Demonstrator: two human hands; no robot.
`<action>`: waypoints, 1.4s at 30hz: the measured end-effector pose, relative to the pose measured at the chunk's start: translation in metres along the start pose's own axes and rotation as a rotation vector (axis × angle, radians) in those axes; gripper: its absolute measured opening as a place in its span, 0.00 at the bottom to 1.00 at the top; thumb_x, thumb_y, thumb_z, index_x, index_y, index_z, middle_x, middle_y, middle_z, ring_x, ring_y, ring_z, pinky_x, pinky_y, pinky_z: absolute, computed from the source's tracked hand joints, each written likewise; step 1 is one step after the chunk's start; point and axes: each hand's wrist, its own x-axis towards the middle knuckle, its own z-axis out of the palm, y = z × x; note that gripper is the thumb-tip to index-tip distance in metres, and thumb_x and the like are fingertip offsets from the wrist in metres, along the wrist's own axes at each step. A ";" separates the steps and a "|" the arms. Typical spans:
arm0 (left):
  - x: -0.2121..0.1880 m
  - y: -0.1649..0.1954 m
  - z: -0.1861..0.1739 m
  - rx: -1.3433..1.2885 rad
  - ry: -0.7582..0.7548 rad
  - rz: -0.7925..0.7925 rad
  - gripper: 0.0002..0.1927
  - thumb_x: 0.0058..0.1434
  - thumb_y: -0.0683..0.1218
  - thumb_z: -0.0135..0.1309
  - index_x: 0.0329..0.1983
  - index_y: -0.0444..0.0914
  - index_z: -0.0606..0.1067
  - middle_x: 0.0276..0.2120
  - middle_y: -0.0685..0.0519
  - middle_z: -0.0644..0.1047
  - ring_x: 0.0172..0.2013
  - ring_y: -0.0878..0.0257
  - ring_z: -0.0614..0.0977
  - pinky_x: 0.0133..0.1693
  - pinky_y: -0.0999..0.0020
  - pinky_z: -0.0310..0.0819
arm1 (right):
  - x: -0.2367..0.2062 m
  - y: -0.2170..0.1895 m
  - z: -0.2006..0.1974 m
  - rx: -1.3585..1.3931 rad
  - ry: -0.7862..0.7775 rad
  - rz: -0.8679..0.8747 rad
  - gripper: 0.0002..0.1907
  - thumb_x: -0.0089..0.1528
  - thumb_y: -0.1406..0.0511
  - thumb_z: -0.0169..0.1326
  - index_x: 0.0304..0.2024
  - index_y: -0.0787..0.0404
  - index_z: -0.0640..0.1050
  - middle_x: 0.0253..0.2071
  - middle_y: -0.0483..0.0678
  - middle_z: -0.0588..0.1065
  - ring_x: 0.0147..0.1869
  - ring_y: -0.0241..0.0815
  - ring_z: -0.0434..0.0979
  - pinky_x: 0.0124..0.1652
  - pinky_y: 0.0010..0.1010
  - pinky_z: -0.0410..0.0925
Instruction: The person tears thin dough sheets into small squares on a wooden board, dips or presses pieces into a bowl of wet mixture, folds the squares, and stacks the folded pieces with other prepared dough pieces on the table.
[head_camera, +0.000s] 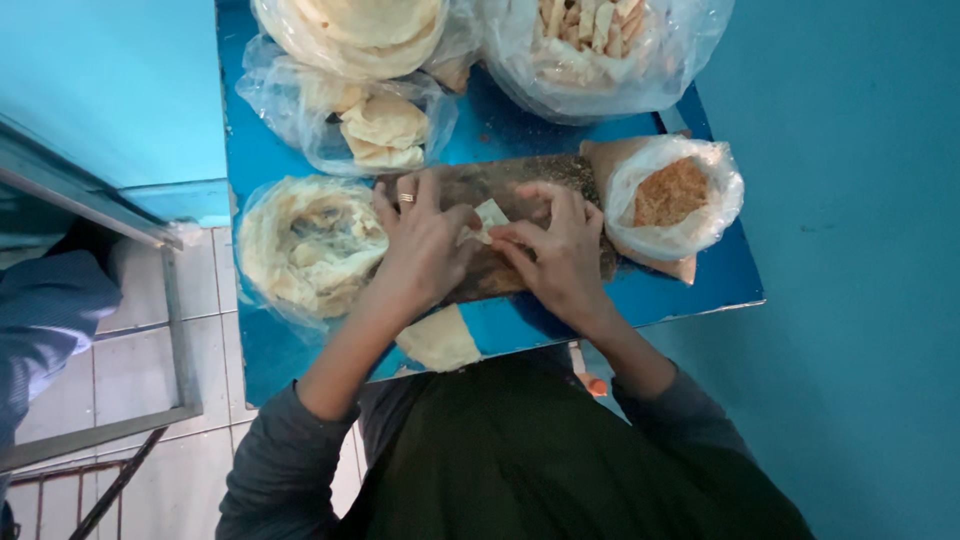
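Nearest to us is a loose pale wrapper sheet (438, 340) hanging over the near edge of the counter (700, 285), just below our left wrist. Above it both our hands meet on a brown wooden board (480, 185) that lies crosswise in the middle of the counter. Our left hand (425, 245) and right hand (560, 250) sit side by side, and between them is a small folded piece of wrapper (490, 215). The fingers of both hands are curled in and pinching it, the left from its left side, the right from its right, so the piece lies right at the fingertips of both, with neither hand nearer. It is too small for us to tell its long axis.

Left of the board, touching our left hand, an open plastic bag (305, 245) holds a stack of round wrapper sheets. At the right edge, a bag of orange-brown shredded filling (670, 195) stands open. Along the far edge there is a bag of folded pieces (380, 130), a bag of more round sheets (360, 30) and a bag of pale rolled sticks (590, 40).
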 end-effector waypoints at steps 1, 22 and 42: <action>0.000 0.000 -0.001 -0.012 0.034 0.011 0.14 0.46 0.42 0.65 0.38 0.42 0.80 0.60 0.39 0.65 0.63 0.38 0.61 0.62 0.24 0.40 | 0.000 0.001 0.001 -0.007 0.002 -0.002 0.09 0.58 0.62 0.67 0.41 0.49 0.84 0.60 0.47 0.70 0.56 0.45 0.71 0.58 0.46 0.57; -0.005 0.002 0.002 0.050 -0.002 -0.043 0.09 0.52 0.45 0.65 0.36 0.41 0.82 0.53 0.40 0.67 0.61 0.39 0.63 0.62 0.25 0.43 | -0.004 0.010 0.002 0.101 -0.056 0.080 0.07 0.57 0.64 0.66 0.39 0.48 0.85 0.55 0.45 0.70 0.48 0.37 0.73 0.56 0.43 0.58; -0.007 0.002 -0.001 0.048 -0.007 -0.058 0.17 0.47 0.46 0.67 0.42 0.43 0.81 0.66 0.39 0.63 0.64 0.39 0.60 0.60 0.22 0.39 | 0.012 0.023 -0.002 0.282 -0.221 0.060 0.18 0.53 0.61 0.69 0.45 0.52 0.79 0.55 0.49 0.72 0.63 0.50 0.71 0.57 0.44 0.65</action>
